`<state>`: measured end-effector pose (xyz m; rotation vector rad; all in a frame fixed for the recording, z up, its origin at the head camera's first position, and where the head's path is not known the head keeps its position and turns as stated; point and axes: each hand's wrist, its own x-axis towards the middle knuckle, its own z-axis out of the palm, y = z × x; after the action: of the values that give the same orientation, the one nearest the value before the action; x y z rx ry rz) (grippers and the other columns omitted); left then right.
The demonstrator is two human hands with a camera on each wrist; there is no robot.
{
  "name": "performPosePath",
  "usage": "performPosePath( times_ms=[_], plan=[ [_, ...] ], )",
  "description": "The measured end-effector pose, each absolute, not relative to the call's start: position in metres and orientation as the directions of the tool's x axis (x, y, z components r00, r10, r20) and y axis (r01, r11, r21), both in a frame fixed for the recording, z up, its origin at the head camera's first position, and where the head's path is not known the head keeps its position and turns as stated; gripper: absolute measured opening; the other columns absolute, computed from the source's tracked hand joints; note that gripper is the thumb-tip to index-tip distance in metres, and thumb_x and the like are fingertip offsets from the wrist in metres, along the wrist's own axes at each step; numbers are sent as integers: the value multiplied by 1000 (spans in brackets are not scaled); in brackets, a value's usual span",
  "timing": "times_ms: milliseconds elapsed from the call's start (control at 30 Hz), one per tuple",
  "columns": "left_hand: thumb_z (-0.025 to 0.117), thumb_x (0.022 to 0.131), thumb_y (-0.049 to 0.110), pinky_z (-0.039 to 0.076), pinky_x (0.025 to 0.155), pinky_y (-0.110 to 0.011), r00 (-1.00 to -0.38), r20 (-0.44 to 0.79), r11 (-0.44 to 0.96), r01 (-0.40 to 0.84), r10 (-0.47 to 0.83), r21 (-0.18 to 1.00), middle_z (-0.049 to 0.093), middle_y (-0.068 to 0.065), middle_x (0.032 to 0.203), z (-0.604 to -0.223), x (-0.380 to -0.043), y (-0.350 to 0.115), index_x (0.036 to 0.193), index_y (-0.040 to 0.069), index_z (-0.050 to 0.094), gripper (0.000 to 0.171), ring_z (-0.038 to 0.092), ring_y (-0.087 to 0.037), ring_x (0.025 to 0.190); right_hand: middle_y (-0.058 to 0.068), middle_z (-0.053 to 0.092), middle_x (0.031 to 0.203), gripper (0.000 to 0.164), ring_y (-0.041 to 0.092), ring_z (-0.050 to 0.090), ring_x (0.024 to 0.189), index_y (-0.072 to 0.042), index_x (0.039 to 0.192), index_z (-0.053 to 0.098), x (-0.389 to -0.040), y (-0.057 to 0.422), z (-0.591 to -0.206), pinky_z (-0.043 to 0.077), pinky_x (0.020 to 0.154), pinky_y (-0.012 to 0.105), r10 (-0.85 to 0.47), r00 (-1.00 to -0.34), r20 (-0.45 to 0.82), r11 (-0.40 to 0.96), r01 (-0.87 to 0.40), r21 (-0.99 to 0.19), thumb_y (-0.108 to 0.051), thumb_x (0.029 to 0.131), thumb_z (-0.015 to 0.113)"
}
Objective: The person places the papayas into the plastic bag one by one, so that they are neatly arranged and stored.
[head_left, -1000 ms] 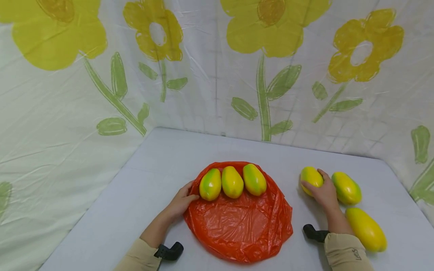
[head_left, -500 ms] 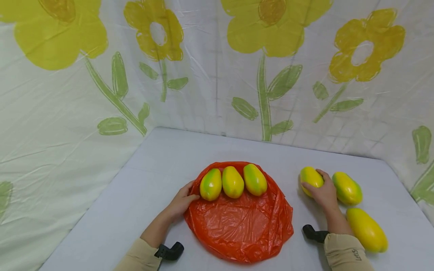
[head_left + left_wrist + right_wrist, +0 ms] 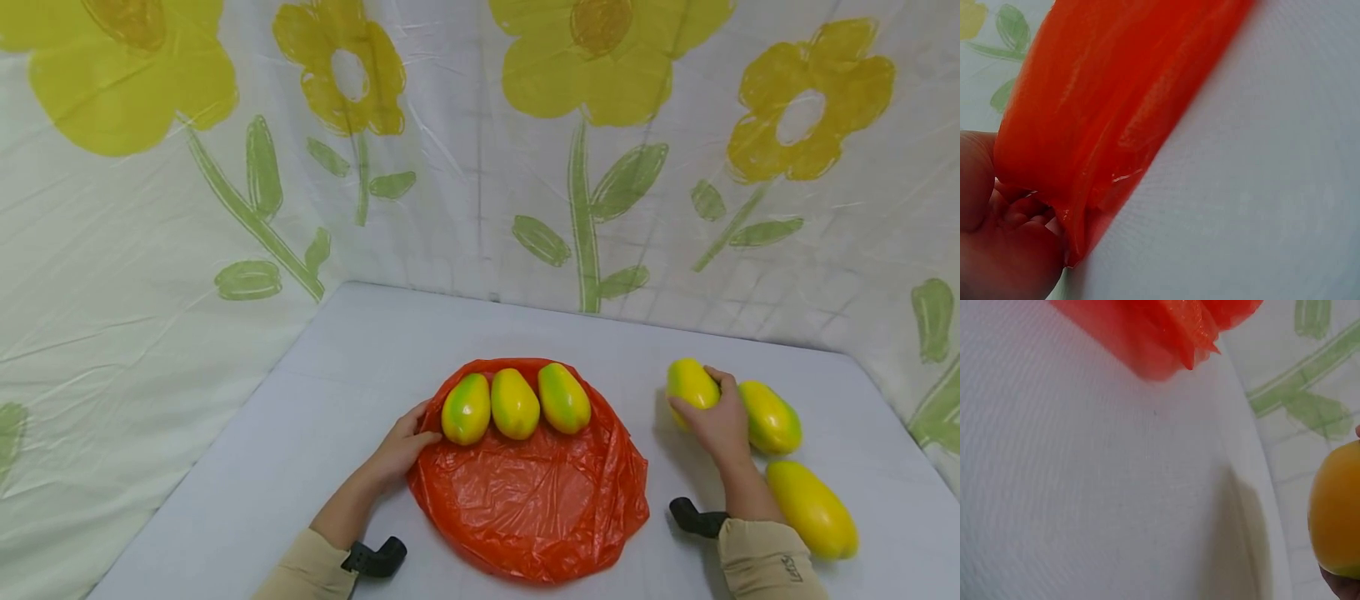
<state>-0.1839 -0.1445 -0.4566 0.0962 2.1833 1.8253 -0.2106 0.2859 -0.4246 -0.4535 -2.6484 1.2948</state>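
A red plastic bag (image 3: 525, 508) lies spread in a round shape with its rim rolled up. Inside it, along the far side, sit three yellow-green papayas: a left papaya (image 3: 465, 410), a middle papaya (image 3: 514, 405) and a right papaya (image 3: 564, 400). My left hand (image 3: 400, 450) grips the bag's left rim, thumb inside and fingers behind the plastic (image 3: 1085, 112). To the right of the bag, my right hand (image 3: 722, 421) holds another papaya (image 3: 688, 383) between thumb and fingers. In the right wrist view this papaya (image 3: 1338, 512) is clear of the table, its shadow on the cloth.
Two more papayas lie right of my right hand: a far one (image 3: 769, 418) just beside it and a near one (image 3: 812, 510) by the forearm. A white cloth covers the table (image 3: 375, 342). Behind hangs a flower-printed curtain (image 3: 450, 208).
My right hand has lifted its papaya slightly up off the table. The left hand, the bag and the other papayas have stayed in place.
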Motion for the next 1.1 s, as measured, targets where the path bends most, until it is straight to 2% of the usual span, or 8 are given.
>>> performPosePath(
  times_ms=[133,433,833,1100],
  plan=[
    [46,92,8,56,82,-36,-951,-176,193,-128,254,973,40,-16,143,-456,-184,-145,143,12,33,53,59,-22,107,24,34,141,79,38,37,114,-5,145,24,-209,282,-419,36,88,49,331,-943,44,596,172,-784,-32,82,65],
    [46,93,10,56,82,-37,-943,-167,176,-119,288,977,38,-19,144,-453,-183,-146,145,10,30,54,59,-21,106,21,35,140,81,35,39,113,-12,146,22,-203,261,-407,40,84,44,311,-951,9,576,181,-797,-40,83,64],
    [46,92,8,56,82,-36,-948,-168,188,-119,269,975,39,-18,144,-456,-184,-146,144,11,31,54,59,-23,107,17,40,136,73,30,45,107,-15,144,26,-184,206,-397,43,79,32,173,-981,90,535,17,-845,-30,84,66],
    [46,92,8,56,83,-36,-956,-181,186,-140,229,973,41,-14,144,-456,-183,-144,144,13,33,54,57,-24,111,11,40,134,72,25,46,105,-19,142,25,-168,172,-397,47,80,24,102,-991,86,394,-39,-918,-27,84,67]
  ],
)
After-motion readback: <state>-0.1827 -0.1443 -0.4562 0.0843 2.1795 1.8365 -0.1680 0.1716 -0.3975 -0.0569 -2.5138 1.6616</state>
